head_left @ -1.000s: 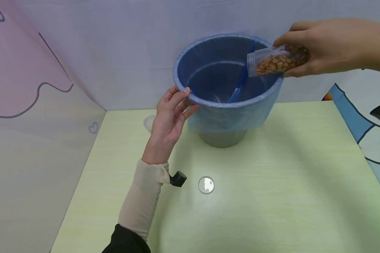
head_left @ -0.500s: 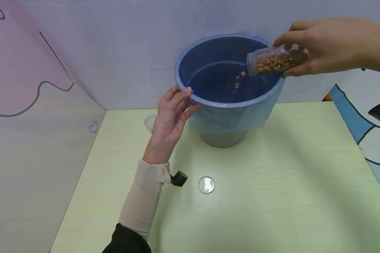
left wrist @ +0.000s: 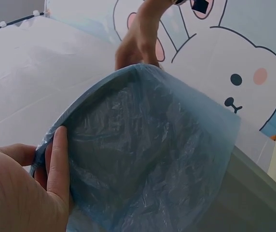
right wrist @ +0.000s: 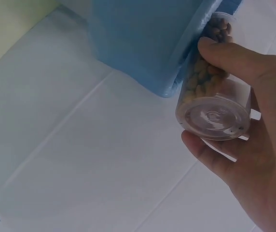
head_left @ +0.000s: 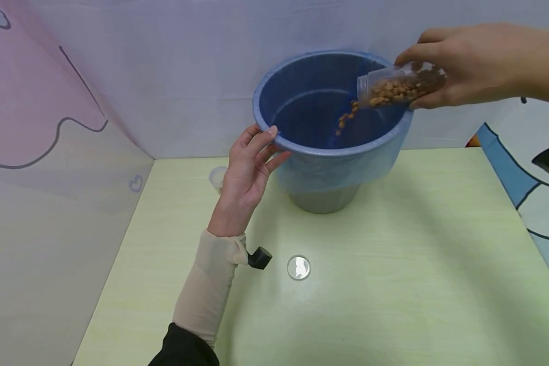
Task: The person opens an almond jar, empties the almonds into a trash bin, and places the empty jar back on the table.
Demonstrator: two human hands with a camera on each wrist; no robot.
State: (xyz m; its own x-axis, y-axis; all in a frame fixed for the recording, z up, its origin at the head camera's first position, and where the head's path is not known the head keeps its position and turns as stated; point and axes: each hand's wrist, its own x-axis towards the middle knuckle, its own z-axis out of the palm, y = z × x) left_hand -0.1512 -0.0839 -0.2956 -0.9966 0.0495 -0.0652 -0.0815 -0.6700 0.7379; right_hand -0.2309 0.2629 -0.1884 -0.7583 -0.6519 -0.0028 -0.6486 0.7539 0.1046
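Right hand (head_left: pixel 485 66) grips a clear jar (head_left: pixel 404 90) round its closed-end half, thumb and fingers on opposite sides; base uncovered in the right wrist view. Jar lies tipped on its side, mouth inward over the right part of the opening of a bin (head_left: pixel 322 202). Contact between jar and bin rim: cannot tell. Several brown pieces (head_left: pixel 343 122) hang in mid-air below the mouth; many more fill the lower side of the jar. Left hand (head_left: pixel 247 175) pinches the near-left rim between fingers, over a blue liner (head_left: pixel 334 170).

Handling estimates (judged, not measured):
- Jar: probably thin plastic, light, its weight mostly the load, so lighter as it drains. Wall likely stiff enough for a moderate squeeze, perhaps slippery if the hand is damp. Best hold: closed-end half, as now, leaving mouth free.
- Pieces: look hard, dry, free-running; a steeper tilt could release them in a rush.
- Liner: thin, soft, wrinkled film, easily tugged or torn. Best held together with the rim beneath, not by its loose skirt.
- Bin: likely light and easily shifted; rim is the sound place to steady it.

Clear round disc (head_left: pixel 299 268) lies on the table (head_left: pixel 416 284), well apart from both hands.
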